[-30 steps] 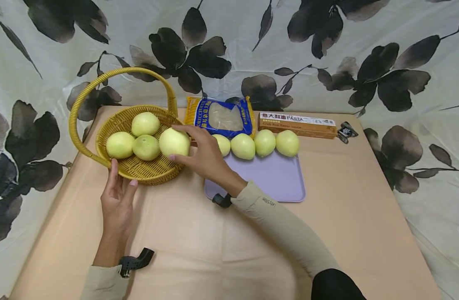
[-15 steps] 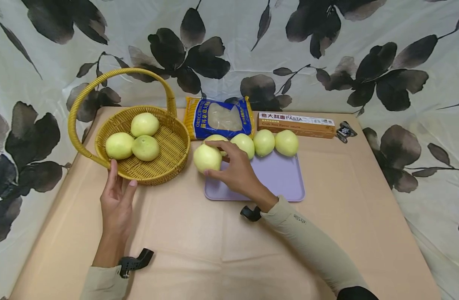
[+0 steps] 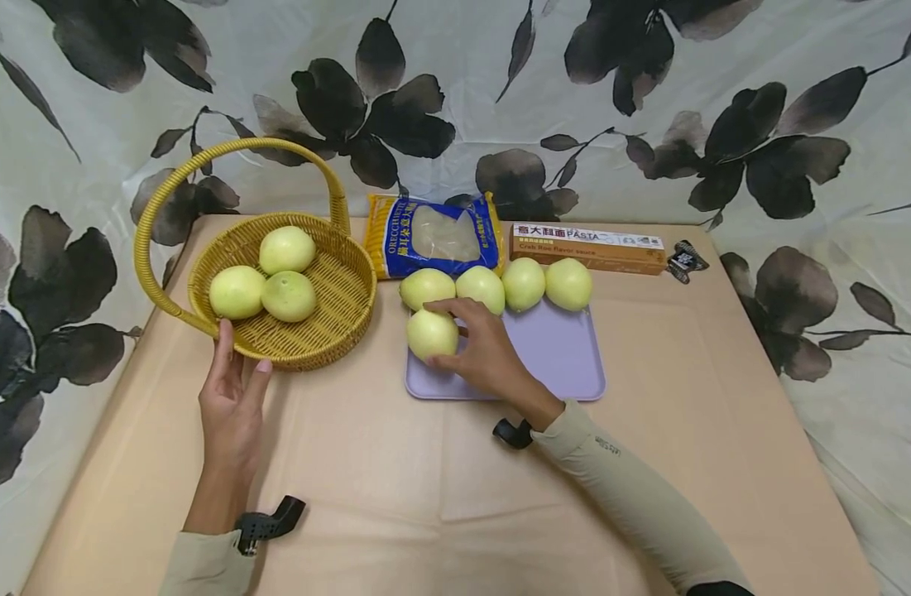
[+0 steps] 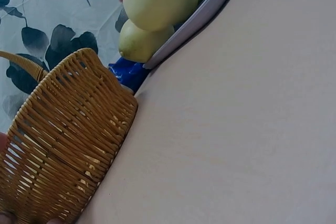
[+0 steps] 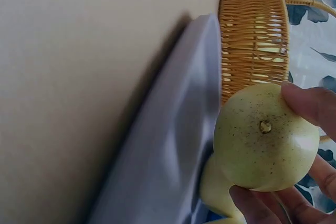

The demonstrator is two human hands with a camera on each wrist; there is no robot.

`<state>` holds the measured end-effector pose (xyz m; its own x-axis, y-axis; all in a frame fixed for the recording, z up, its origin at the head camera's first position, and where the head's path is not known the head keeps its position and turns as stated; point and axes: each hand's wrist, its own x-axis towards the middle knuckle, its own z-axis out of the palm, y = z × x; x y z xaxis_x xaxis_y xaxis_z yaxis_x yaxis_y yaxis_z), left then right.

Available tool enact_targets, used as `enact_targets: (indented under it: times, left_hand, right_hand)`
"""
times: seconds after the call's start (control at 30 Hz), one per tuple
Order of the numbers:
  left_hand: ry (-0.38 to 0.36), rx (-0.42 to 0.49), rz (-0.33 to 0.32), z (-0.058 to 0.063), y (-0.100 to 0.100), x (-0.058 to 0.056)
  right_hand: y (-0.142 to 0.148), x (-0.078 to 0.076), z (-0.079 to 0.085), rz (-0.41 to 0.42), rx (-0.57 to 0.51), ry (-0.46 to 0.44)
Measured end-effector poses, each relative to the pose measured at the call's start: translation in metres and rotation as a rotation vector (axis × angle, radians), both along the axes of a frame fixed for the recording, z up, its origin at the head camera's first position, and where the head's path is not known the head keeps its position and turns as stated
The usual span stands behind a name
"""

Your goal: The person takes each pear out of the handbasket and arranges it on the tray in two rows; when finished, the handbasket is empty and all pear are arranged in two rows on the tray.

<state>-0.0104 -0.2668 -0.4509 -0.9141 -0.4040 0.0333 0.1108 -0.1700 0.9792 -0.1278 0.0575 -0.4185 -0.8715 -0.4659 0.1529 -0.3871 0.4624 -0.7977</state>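
My right hand (image 3: 488, 352) pinches a round yellow-green fruit (image 3: 432, 334) between thumb and fingers, over the left part of the lilac tray (image 3: 552, 364). In the right wrist view this fruit (image 5: 265, 137) shows brown specks and a small stem scar. A row of several like fruits (image 3: 525, 284) lies along the tray's back edge, behind the held one. My left hand (image 3: 232, 414) rests its fairly straight fingers against the near left side of the yellow wicker basket (image 3: 343, 323). Three fruits (image 3: 289, 295) lie inside the basket, towards its left and back.
Behind the tray lie a blue and yellow pasta bag (image 3: 436, 236), a long brown pasta box (image 3: 587, 248) and a small black packet (image 3: 686, 261). The basket's tall handle (image 3: 239, 145) arches up at the left. A floral cloth (image 3: 500, 99) hangs behind the table (image 3: 395, 497).
My right hand has carried the fruit from inside the basket rightwards to over the tray, then slightly lower and nearer. The left hand has stayed at the basket.
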Motion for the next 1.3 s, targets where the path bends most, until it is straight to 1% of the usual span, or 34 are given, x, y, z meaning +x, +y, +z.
enact_targets:
  times: [0.13,0.23,0.37,0.47,0.67,0.8,0.93,1.03,1.17,1.3]
  left_hand:
    - [0.0,-0.005,0.003,0.001,0.0,-0.001]
    - [-0.006,-0.006,0.005,0.002,0.001,-0.001]
    - [-0.012,-0.003,0.009,0.002,0.002,0.0]
    - [-0.008,-0.004,0.015,0.002,0.002,0.001]
    - [0.014,0.006,0.006,0.002,0.001,0.0]
    - [0.015,0.009,0.006,0.001,0.002,-0.001]
    - [0.014,0.007,0.002,0.002,0.002,-0.003]
    - [0.003,0.002,0.002,0.001,0.002,-0.003]
    - [-0.009,0.016,0.004,0.0,0.002,-0.002]
    - [-0.013,0.015,0.004,0.0,0.002,-0.001]
  right_hand:
    - [-0.003,-0.002,-0.005,0.011,0.058,0.041]
    - [-0.005,-0.002,-0.008,0.005,0.077,0.083]
    - [-0.007,-0.002,-0.011,0.0,0.089,0.118]
    - [-0.007,-0.001,-0.01,-0.005,0.103,0.138]
    - [-0.003,0.002,-0.008,-0.061,0.124,0.15]
    - [0.0,0.003,-0.005,-0.066,0.13,0.163]
    - [0.0,0.004,0.0,-0.08,0.098,0.196]
    - [-0.003,0.005,0.005,-0.075,0.041,0.237]
    - [-0.016,0.003,0.014,-0.019,-0.045,0.277]
    - [-0.037,0.002,0.024,0.039,-0.095,0.293]
